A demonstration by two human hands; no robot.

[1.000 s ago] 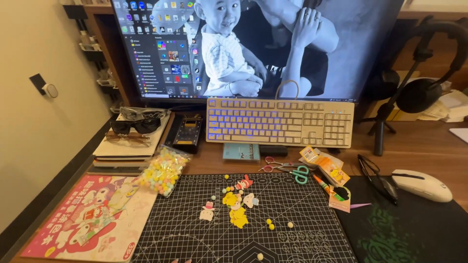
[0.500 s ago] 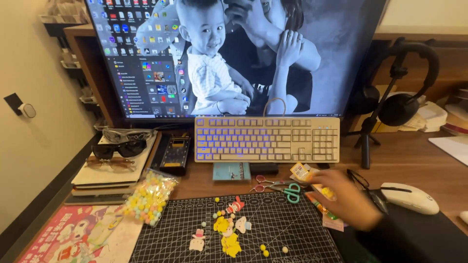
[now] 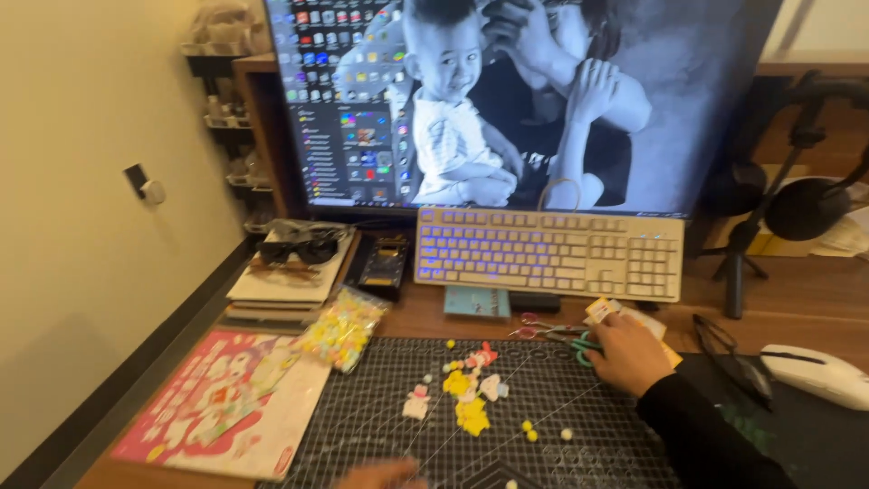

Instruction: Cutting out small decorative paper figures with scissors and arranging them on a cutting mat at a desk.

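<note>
Reaching for the scissors

My right hand (image 3: 625,355) closes over green-handled scissors (image 3: 579,342); left hand (image 3: 380,473) barely visible, state unclear. Blades could snag nearby stickers (image 3: 471,389).

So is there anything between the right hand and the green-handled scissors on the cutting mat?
Nothing visible. The right hand already lies over the green-handled scissors at the far edge of the black gridded cutting mat. The small pink-handled scissors lie just beside them, to the left.
</note>
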